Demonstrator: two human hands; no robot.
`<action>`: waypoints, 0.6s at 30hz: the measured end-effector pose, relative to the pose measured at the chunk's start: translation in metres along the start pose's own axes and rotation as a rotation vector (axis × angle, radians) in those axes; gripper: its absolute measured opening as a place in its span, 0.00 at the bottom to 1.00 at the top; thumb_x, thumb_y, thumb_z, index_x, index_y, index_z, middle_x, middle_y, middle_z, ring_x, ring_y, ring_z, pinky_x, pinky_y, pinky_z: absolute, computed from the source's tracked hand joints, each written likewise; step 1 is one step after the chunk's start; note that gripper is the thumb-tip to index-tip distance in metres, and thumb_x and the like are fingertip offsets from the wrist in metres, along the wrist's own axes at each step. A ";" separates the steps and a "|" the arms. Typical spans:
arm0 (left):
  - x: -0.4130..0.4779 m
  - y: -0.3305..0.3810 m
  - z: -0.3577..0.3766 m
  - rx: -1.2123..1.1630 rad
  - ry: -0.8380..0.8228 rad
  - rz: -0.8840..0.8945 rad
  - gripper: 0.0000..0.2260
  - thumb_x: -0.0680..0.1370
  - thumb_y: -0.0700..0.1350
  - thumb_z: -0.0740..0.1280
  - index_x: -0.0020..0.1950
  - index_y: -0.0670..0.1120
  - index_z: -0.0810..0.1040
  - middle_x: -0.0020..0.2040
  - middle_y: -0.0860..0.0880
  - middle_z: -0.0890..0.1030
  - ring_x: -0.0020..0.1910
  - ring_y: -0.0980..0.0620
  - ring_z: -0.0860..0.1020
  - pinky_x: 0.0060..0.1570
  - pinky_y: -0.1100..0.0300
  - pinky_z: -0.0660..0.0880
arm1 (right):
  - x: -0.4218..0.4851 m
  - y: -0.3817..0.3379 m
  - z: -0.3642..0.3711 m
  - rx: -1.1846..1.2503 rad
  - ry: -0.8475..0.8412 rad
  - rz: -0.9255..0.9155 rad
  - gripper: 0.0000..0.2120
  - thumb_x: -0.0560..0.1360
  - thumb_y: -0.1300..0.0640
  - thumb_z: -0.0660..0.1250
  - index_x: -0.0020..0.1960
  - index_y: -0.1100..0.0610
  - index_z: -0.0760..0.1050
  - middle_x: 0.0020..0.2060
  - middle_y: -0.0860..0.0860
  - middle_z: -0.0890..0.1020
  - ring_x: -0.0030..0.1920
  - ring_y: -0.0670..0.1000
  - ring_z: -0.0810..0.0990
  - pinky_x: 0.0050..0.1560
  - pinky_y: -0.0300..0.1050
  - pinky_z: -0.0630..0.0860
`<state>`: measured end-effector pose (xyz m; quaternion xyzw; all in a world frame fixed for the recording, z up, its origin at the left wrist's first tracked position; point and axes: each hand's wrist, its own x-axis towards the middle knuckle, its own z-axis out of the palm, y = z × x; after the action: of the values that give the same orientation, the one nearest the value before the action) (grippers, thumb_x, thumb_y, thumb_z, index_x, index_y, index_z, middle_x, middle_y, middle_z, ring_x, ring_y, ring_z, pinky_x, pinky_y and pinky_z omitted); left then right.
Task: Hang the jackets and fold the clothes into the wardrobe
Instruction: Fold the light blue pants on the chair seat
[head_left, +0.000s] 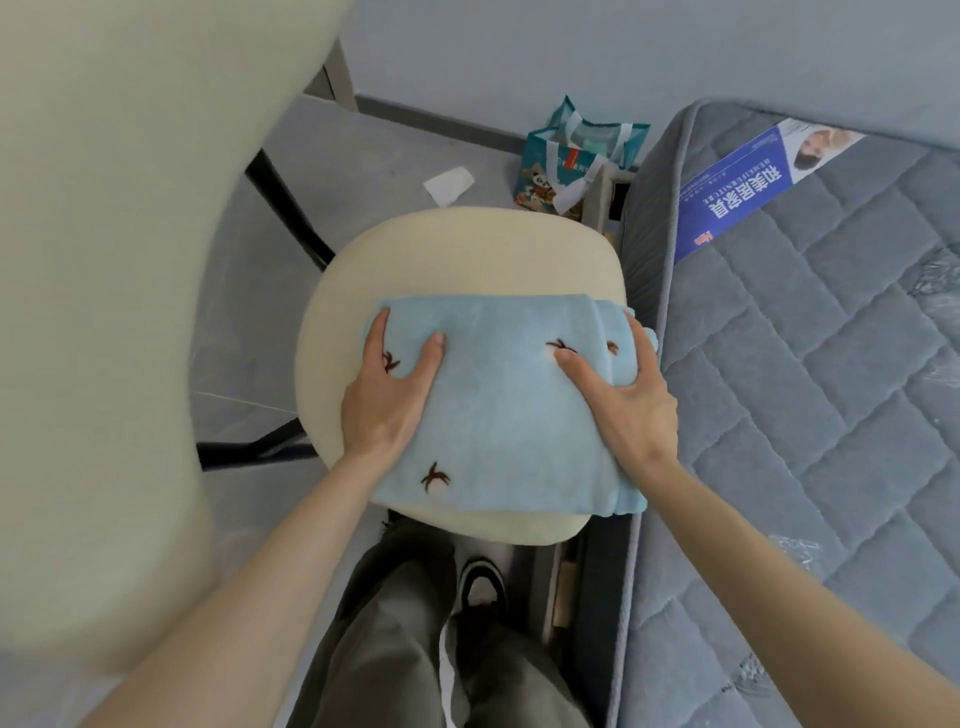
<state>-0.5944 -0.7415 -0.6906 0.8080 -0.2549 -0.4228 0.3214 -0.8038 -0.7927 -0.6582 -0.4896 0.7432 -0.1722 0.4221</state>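
A folded light-blue garment (498, 410) with small brown embroidered marks lies on a cream round seat cushion (457, 249). My left hand (389, 395) takes its left edge, thumb on top of the cloth and fingers along the side. My right hand (623, 400) takes the right edge the same way, thumb on top and fingers wrapped round the folded side. The fingertips of both hands are hidden by the cloth. No wardrobe or jacket is in view.
A grey quilted mattress (831, 364) with a blue label lies at the right. A teal gift bag (576, 156) and a white paper scrap (449, 183) sit on the grey floor behind the seat. A large cream blurred chair back (93, 312) fills the left.
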 end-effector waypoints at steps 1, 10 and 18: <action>-0.014 0.001 -0.005 -0.022 0.019 0.000 0.36 0.66 0.77 0.59 0.71 0.72 0.53 0.55 0.68 0.68 0.53 0.65 0.68 0.46 0.70 0.63 | -0.009 -0.002 -0.007 0.000 -0.009 -0.021 0.39 0.57 0.22 0.66 0.64 0.20 0.53 0.45 0.29 0.71 0.50 0.46 0.74 0.49 0.44 0.68; -0.157 0.040 -0.067 -0.039 0.122 0.047 0.35 0.67 0.77 0.57 0.71 0.72 0.50 0.64 0.59 0.74 0.61 0.55 0.74 0.54 0.56 0.71 | -0.113 -0.030 -0.082 0.032 -0.045 -0.210 0.40 0.57 0.22 0.66 0.66 0.24 0.56 0.45 0.25 0.70 0.46 0.39 0.72 0.46 0.40 0.65; -0.279 0.078 -0.146 -0.119 0.268 0.125 0.34 0.69 0.74 0.59 0.72 0.70 0.52 0.61 0.65 0.71 0.56 0.61 0.71 0.46 0.68 0.65 | -0.218 -0.083 -0.135 0.080 -0.122 -0.393 0.39 0.61 0.25 0.67 0.69 0.27 0.57 0.58 0.29 0.71 0.57 0.41 0.71 0.56 0.44 0.65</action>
<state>-0.6243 -0.5580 -0.4245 0.8193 -0.2341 -0.3046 0.4256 -0.8272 -0.6617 -0.4237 -0.6175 0.5992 -0.2504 0.4438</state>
